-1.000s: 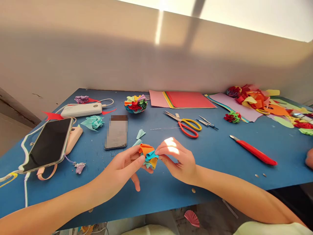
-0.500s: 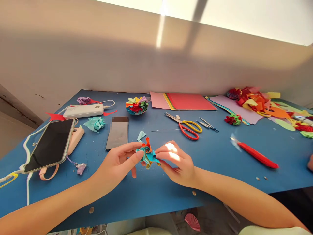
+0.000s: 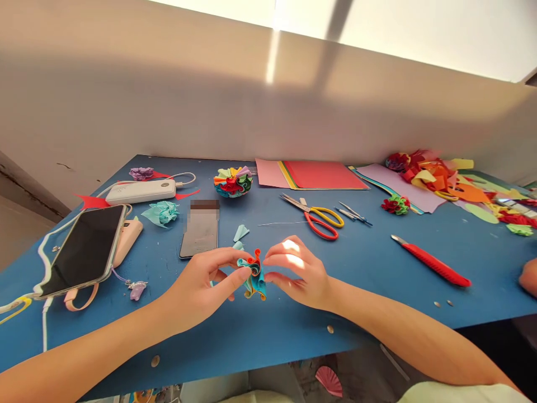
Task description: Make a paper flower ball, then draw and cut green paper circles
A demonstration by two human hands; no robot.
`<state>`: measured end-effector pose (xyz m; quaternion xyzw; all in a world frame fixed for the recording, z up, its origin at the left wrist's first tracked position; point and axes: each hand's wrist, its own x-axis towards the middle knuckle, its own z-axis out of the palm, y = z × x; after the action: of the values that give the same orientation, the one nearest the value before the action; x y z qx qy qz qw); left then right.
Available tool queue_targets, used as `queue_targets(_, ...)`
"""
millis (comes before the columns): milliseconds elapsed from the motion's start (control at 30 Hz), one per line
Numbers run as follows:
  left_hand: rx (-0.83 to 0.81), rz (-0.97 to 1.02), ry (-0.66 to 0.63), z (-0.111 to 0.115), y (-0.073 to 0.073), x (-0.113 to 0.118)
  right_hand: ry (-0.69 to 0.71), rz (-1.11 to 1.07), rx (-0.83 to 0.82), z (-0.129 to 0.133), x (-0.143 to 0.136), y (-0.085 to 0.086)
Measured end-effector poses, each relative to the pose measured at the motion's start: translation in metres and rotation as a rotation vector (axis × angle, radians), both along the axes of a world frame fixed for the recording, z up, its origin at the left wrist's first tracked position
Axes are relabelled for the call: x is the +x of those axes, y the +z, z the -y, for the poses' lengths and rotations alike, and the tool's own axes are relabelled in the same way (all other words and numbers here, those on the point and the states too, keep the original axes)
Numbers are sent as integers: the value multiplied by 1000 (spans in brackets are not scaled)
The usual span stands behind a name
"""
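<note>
My left hand [image 3: 212,275] pinches a small curled paper flower [image 3: 254,278] in turquoise, red and yellow between thumb and fingers, above the blue table. At the flower's right edge is my right hand [image 3: 300,272], thumb and fingers a little apart with nothing between them; whether a fingertip touches a petal I cannot tell. Just beyond the flower lie pale blue paper scraps [image 3: 241,233]. Behind my left hand a phone [image 3: 199,229] rests flat. Scissors [image 3: 321,219] with red and yellow handles lie beyond my right hand.
A multicoloured paper ball [image 3: 233,183] and coloured paper sheets [image 3: 327,174] lie at the back. Left are another phone [image 3: 86,250] and a cabled power bank [image 3: 140,191]. Right are a red-handled knife [image 3: 436,263], a red-green paper flower [image 3: 395,205] and part of another person's hand [image 3: 529,277].
The paper flower has turned in my left hand, its red curl now nearer the middle. My right fingers have come off the petal they were holding and spread slightly.
</note>
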<state>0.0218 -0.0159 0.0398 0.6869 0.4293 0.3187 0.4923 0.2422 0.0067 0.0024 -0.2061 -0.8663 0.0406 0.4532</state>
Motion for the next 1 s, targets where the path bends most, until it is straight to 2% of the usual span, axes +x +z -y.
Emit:
queue_targets(167, -17, -2, -35, 0, 0, 1, 10, 156, 229, 2, 3, 1)
queue_targets(267, -26, -21, -49, 0, 2, 3, -8, 175, 292, 5, 3, 1)
queue_targets(367, 60, -42, -71, 1, 2, 4, -9, 190, 240, 7, 0, 2)
queue_targets(500, 420, -167, -93, 3, -5, 4, -43, 216, 211, 9, -4, 3)
queue_targets(567, 526, -212, -95, 4, -7, 3, -59, 203, 196, 9, -4, 3)
queue_targets(767, 576, -202, -186, 5, -10, 1, -69, 267, 99, 6, -5, 6)
queue_targets(1000, 563, -230, -95, 12, -17, 3, -98, 268, 114, 9, -6, 7)
